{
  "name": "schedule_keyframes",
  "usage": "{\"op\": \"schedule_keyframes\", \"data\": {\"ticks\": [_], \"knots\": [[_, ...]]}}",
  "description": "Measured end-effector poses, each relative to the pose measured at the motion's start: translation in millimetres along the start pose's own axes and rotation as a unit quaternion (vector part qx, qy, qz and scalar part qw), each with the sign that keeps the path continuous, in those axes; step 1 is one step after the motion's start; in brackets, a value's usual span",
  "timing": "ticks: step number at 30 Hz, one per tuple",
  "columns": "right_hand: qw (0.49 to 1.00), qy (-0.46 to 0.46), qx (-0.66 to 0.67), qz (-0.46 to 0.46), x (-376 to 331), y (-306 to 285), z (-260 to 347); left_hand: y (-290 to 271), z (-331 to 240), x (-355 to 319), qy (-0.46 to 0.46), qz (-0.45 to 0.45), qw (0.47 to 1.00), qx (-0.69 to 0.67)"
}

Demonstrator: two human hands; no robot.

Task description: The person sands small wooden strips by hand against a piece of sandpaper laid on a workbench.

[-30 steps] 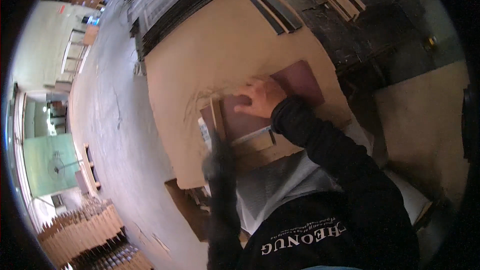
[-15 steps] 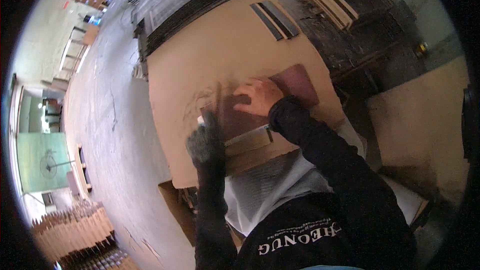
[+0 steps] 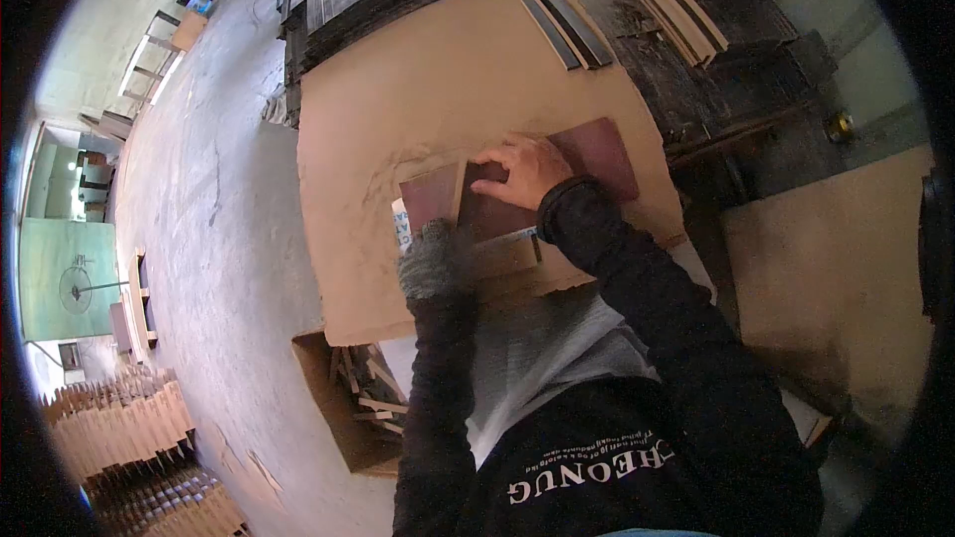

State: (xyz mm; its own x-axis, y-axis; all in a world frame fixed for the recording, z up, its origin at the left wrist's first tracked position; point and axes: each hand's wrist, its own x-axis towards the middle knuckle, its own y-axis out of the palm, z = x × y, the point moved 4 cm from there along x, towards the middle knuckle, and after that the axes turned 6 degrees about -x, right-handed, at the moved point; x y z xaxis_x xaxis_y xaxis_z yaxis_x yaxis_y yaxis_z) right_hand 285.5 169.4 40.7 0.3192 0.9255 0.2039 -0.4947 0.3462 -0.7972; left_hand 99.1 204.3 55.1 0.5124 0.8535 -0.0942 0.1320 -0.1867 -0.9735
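Note:
A reddish-brown sheet that looks like sandpaper (image 3: 607,154) lies across the cardboard (image 3: 368,109) in front of me. My left hand (image 3: 435,261), in a grey glove, is closed round the near end of a narrow wooden strip (image 3: 459,189), which stands out over the sheet. The glove hides that end. My right hand (image 3: 522,171) is bare and rests on the middle of the sheet, thumb and fingers apart, fingertips close to the strip's far end. Under the sheet's left edge shows a white piece with blue print (image 3: 400,224).
Dark-faced strips (image 3: 567,32) lie at the cardboard's far right. Beyond are stacked boards (image 3: 686,15) on a dark bench. A carton of wood offcuts (image 3: 358,403) stands below my left forearm. Bundled wooden pieces (image 3: 119,428) sit at the lower left.
The left hand and the wooden strip have shifted right, closer to the right hand. The right hand stays on the sheet. The view has moved a little, showing more of the offcut carton.

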Motion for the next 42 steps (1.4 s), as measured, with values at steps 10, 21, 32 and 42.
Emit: {"op": "schedule_keyframes", "data": {"ticks": [10, 21, 32, 42], "knots": [[0.999, -0.038, -0.002, -0.014, -3, 1, -1, -7, -16, -7, 0.115, 0.096, 0.984, 0.093], [0.997, -0.039, -0.011, -0.068, -11, -4, -4, -17, 4, -64, 0.078, 0.198, 0.959, 0.189], [1.000, -0.004, 0.020, 0.017, -4, -11, -6, 14, -16, 11, 0.193, -0.176, 0.949, 0.176], [1.000, 0.001, -0.006, -0.015, -6, 1, -4, 0, 239, -239, -0.359, -0.166, 0.916, 0.058]]}}
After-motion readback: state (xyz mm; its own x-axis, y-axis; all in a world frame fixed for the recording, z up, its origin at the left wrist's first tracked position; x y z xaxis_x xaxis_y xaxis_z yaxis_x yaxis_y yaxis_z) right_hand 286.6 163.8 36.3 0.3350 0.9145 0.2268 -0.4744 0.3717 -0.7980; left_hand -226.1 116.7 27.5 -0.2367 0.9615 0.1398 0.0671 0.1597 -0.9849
